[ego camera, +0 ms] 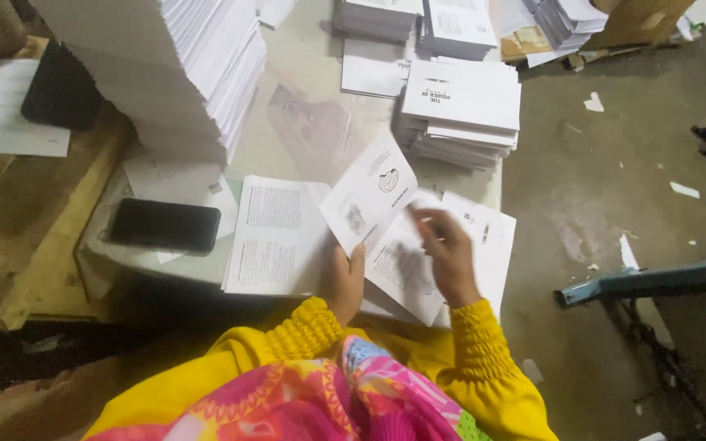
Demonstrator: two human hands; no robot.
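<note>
Paper stacks crowded the table, the tallest cut off at the frame's top. Left hand pinched a lifted sheet; right hand, motion-blurred, pressed loosely spread fingers on the booklet beneath.

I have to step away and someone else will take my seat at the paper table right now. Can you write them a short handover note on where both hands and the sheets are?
Left hand: fingers grip the lower edge of a lifted printed sheet, tilted up off the table.
Right hand: lies flat on the printed sheets in front of you, pressing them down; holds nothing.
Around: another printed sheet pile to the left, a black phone beyond it, a tall white paper stack at the far left, smaller folded stacks at the back.
Done: stacks of folded sheets stand at the back.
Left: the lifted sheet is not yet laid down.
</note>
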